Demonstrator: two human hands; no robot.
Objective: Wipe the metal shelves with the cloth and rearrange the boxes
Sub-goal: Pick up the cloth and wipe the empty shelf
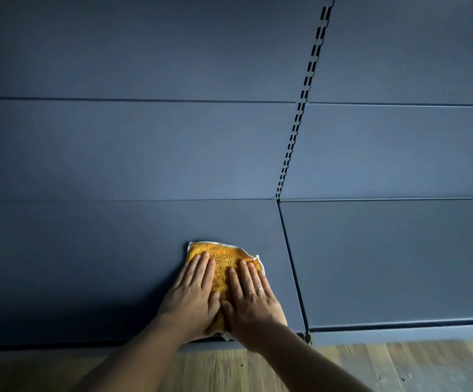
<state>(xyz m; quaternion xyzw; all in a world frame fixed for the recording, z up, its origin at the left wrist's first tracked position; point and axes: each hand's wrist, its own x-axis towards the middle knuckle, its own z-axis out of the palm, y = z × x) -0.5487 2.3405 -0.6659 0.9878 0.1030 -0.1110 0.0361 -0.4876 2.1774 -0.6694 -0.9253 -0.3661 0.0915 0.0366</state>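
Note:
A yellow-orange cloth [224, 256] with a white hem lies flat on the dark blue-grey metal shelf [88, 264], near its right end. My left hand [193, 295] presses on the cloth's left half with straight fingers. My right hand [253, 298], a ring on one finger, presses flat on the right half beside it. The two thumbs nearly meet over the cloth's near part. No boxes are in view.
A second shelf panel [385, 258] adjoins on the right, split off by a dark seam. Behind rise metal back panels [133, 148] and a slotted upright [297, 123]. Wooden floor [399, 366] runs below the shelf's front edge.

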